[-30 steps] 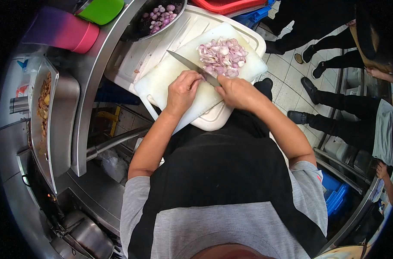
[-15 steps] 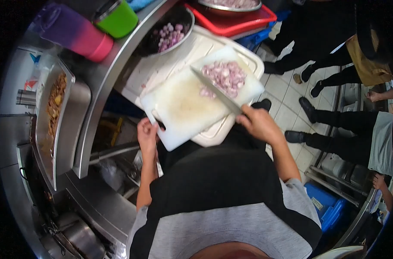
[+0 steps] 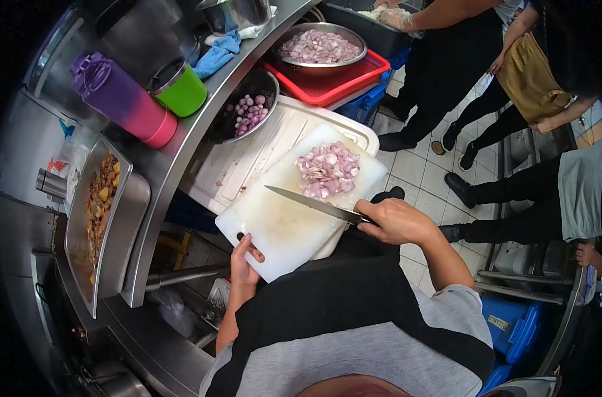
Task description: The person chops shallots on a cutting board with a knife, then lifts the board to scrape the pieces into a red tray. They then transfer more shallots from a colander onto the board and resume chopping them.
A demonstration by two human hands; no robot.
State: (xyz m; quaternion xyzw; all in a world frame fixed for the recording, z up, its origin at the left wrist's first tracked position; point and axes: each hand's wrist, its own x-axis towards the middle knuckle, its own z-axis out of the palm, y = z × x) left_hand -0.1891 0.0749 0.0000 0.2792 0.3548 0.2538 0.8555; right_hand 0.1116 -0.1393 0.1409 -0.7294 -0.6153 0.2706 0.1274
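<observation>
Gripping the board (image 3: 281, 231) by its handle end, the left hand (image 3: 245, 263) could tip it, spilling the sliced shallots (image 3: 327, 171) on its far half; the right hand (image 3: 401, 222) grasps the knife (image 3: 309, 202).

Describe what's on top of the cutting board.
Sliced shallots lie on the cutting board; the right hand holds the knife over it. The surface under the pile is hidden.

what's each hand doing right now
Left hand: closed, holding the cutting board by its handle end.
Right hand: closed on the knife.
</observation>
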